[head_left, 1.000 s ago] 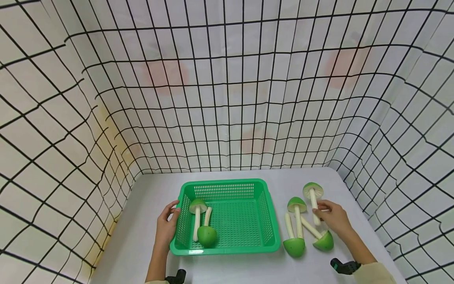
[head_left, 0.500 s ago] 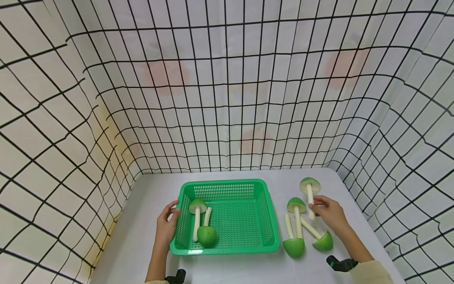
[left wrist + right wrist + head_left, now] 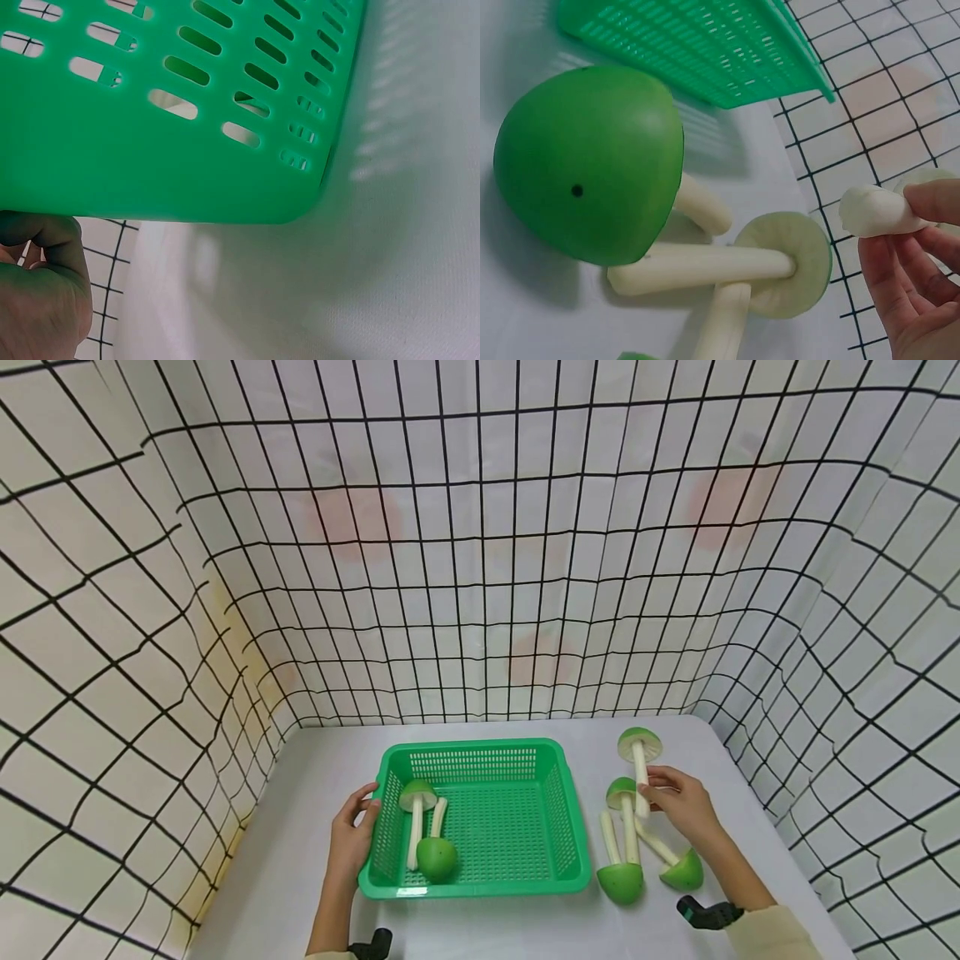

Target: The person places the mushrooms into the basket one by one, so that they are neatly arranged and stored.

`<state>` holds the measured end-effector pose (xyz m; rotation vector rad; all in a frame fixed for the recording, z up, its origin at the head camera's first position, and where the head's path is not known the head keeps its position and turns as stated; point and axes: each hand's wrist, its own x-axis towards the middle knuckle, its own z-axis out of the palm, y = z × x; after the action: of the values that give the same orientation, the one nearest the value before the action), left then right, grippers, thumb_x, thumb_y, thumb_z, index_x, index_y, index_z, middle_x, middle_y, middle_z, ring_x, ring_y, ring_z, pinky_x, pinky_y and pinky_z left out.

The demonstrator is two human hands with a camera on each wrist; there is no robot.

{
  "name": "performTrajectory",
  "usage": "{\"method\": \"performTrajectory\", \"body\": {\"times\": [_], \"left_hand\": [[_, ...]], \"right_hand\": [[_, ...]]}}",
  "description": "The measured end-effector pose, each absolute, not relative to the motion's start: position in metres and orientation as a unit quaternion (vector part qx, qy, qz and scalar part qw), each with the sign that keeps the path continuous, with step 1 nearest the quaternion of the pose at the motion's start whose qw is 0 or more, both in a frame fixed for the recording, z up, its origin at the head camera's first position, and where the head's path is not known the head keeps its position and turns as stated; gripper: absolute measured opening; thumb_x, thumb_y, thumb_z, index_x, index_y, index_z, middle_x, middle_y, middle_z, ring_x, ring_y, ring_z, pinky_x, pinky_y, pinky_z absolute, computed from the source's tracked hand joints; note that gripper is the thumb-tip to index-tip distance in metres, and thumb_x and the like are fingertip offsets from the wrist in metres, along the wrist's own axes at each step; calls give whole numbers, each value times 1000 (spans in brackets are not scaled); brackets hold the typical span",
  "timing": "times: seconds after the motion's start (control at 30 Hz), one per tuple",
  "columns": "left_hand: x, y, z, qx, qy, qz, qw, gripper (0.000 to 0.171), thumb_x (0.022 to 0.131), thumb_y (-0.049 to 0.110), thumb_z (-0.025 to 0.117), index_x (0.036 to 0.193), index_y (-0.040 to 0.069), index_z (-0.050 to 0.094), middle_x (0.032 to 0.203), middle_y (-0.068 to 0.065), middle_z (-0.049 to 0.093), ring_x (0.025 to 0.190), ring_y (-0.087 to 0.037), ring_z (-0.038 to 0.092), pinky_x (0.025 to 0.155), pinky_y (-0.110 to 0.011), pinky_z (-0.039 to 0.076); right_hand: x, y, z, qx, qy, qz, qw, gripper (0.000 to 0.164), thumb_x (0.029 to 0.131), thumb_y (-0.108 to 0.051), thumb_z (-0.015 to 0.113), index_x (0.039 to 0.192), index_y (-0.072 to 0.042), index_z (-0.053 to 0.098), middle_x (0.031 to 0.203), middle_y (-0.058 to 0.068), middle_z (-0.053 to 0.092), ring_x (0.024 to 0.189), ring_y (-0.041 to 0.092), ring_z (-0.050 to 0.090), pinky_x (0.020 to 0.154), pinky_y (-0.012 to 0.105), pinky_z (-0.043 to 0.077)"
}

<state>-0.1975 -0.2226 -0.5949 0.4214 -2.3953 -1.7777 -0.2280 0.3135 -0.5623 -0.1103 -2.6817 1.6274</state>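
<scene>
My right hand (image 3: 681, 802) pinches the pale stem of a toy mushroom (image 3: 640, 747) with a green cap, thumb against fingertips. In the right wrist view the stem's end (image 3: 877, 211) shows between the fingers. Below it, several more green-capped mushrooms lie in a pile, one with its rounded cap (image 3: 592, 165) facing the camera. At its left side, a green plastic basket (image 3: 480, 887) has my left hand (image 3: 351, 839) gripping its rim. The left wrist view shows bent fingers (image 3: 56, 244) at the basket's edge. Two mushrooms (image 3: 437, 858) lie inside on the left.
Black wire grid (image 3: 495, 610) with white sheeting behind it surrounds the back and both sides of the white table (image 3: 277, 860). Another mushroom (image 3: 684, 870) lies on the table below the right hand. Dark wrist devices (image 3: 708, 913) sit on both forearms.
My right hand has moved left and slightly away from me, carrying the mushroom over beside the pile's upper cap. The left hand and the basket stay in place.
</scene>
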Motion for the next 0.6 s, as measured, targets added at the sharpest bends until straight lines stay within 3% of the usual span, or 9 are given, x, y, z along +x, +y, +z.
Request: {"method": "performTrajectory", "body": {"times": [0.47,0.6], "left_hand": [[-201,-223,-596,143,-787,-595,72,36,107,31,58,142,25,61,122,-13,63,98,-19,59,75,-26,51],[-200,-223,-596,143,-787,-596,69,36,107,32,58,142,24,60,122,-14,63,100,-20,59,75,-25,51]], "right_hand": [[-233,284,-553,-5,-825,565,-6,54,99,-24,72,142,2,54,125,24,65,89,-2,69,78,31,60],[-233,275,-549,-6,-825,565,-11,52,99,-26,72,141,0,56,124,22,65,89,1,69,80,35,61]]}}
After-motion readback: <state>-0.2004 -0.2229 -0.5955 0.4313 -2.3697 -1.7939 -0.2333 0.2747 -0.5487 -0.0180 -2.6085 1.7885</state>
